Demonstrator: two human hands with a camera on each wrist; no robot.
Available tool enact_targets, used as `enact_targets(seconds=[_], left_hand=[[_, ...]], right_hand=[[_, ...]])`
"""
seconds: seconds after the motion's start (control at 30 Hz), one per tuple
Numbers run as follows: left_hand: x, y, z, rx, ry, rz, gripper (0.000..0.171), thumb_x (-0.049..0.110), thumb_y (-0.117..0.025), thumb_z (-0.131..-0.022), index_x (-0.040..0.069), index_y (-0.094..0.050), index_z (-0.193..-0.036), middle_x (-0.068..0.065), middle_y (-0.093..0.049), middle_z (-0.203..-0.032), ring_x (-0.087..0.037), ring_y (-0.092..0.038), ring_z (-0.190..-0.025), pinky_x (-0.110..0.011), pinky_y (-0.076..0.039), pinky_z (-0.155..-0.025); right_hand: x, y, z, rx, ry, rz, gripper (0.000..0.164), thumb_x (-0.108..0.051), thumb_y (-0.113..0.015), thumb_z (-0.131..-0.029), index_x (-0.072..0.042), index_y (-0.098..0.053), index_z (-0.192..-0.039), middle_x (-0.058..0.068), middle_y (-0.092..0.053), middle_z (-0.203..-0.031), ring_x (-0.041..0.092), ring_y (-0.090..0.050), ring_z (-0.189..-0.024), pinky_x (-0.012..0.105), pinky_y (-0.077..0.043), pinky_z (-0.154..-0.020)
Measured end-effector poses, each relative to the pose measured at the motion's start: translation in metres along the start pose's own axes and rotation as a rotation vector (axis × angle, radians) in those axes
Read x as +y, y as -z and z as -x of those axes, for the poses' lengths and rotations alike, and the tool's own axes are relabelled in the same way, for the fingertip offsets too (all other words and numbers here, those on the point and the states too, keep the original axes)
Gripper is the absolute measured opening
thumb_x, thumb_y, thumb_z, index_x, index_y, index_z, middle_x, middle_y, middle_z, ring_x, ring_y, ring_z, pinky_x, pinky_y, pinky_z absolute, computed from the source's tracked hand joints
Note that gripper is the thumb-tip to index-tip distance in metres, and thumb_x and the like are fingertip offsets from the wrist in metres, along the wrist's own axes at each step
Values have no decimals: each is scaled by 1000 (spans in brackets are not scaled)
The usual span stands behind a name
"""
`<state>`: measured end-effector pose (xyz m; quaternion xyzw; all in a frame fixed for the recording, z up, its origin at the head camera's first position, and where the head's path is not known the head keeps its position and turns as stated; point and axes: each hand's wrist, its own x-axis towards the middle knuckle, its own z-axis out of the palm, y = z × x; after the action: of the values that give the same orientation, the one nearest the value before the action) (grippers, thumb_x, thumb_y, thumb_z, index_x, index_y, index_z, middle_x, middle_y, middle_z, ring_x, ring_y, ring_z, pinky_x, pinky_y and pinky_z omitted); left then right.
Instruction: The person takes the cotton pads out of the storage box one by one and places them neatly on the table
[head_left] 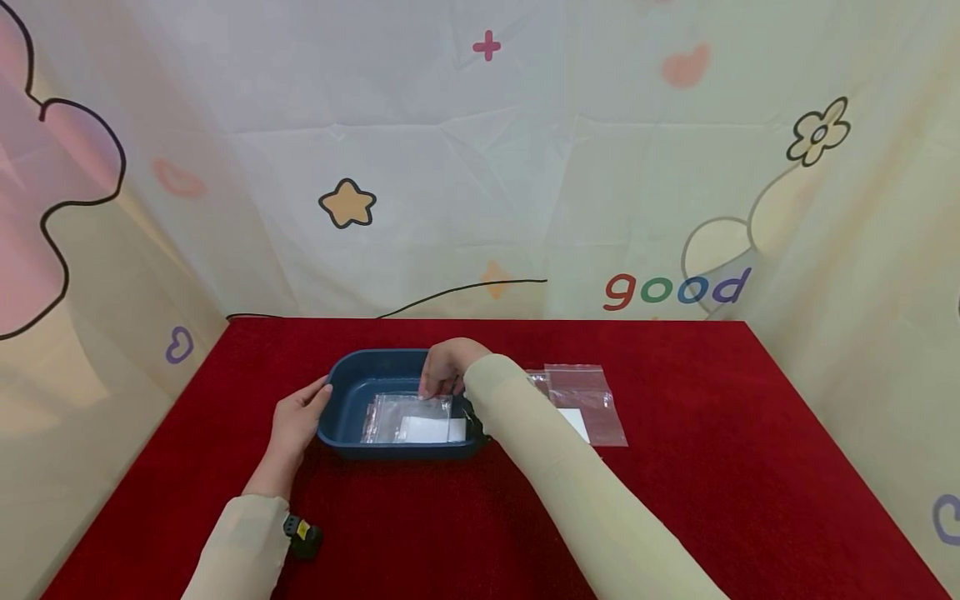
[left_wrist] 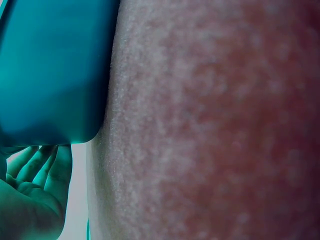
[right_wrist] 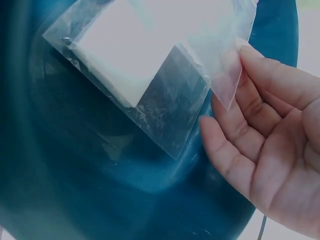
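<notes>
A blue plastic basin (head_left: 348,451) stands on the red-covered table, left of centre. My left hand (head_left: 294,417) holds its left rim; in the left wrist view the fingers (left_wrist: 57,172) reach up against the basin wall. Inside the basin lie clear zip bags (head_left: 390,417) with white cards (head_left: 431,430) in them. Over them, my right hand (head_left: 448,367) pinches the edge of a clear zip bag (right_wrist: 227,75) between thumb and fingers. Below that bag, another clear bag (right_wrist: 170,120) with a white card (right_wrist: 120,55) shows in the right wrist view.
More clear zip bags (head_left: 588,400) lie on the red cloth (head_left: 712,467) right of the basin, a white card (head_left: 574,423) among them and partly behind my right sleeve (head_left: 555,467). A printed curtain (head_left: 465,167) hangs behind the table.
</notes>
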<state>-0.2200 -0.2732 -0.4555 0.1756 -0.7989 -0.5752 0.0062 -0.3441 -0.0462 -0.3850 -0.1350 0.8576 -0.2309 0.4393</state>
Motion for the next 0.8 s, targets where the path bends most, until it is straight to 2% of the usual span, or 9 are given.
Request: enact_targets(seconds=[0.27, 0.47, 0.8], left_hand=[[0, -1, 1, 5, -7, -5, 50, 24, -46, -110, 3, -42, -155, -22, -39, -162, -35, -42, -147, -48, -40, -119], [1, -1, 1, 7, -6, 1, 50, 24, -46, -109, 2, -42, -155, -22, -39, -162, -35, -42, -148, -48, -40, -120], [1, 0, 1, 10, 1, -4, 51, 24, -47, -109, 2, -42, -155, -22, -39, -162, -36, -43, -147, -49, -40, -120]], right_hand=[[-1, 1, -2, -11, -11, 1, 13, -10, -71, -96, -11, -77, -84, 3, -70, -80, 16, -60, -81, 25, -55, -72], [-2, 0, 0, -26, -14, -64, 16, -6, -67, -97, -7, -75, -84, 5, -69, -74, 15, -60, -70, 24, -55, -70], [0, 6, 10, 22, 75, -92, 12, -3, -67, -97, -3, -75, -89, 7, -71, -75, 15, -64, -67, 21, -58, -65]])
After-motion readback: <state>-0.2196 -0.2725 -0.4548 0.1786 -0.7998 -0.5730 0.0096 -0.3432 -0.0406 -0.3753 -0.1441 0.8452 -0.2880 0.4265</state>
